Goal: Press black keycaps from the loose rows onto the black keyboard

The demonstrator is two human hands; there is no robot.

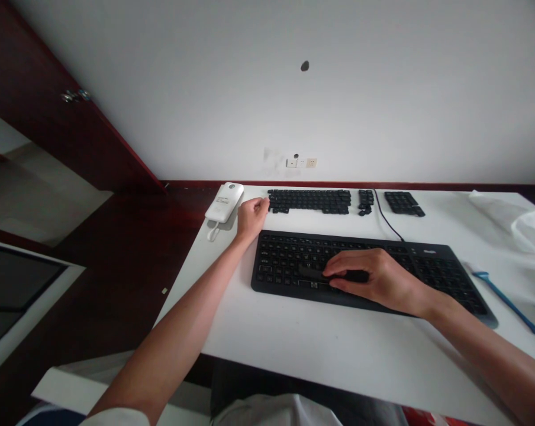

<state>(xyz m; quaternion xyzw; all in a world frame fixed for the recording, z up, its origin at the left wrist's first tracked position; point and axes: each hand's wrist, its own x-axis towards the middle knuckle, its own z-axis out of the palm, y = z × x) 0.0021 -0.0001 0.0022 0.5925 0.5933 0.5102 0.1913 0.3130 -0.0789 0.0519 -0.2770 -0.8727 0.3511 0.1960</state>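
My right hand (378, 281) pinches a dark bar (345, 276), perhaps a long keycap, between thumb and fingers, just above the keyboard (338, 258). My left hand (252, 217) is bunched, and I can't tell if it holds anything. Its fingertips are just beside rows of loose keycaps (309, 201), near a white power bank (224, 202).

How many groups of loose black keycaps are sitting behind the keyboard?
3. The widest group lies beside the left hand, a small cluster sits left of the black cable, and the third group lies right of that cable, all behind the keyboard.
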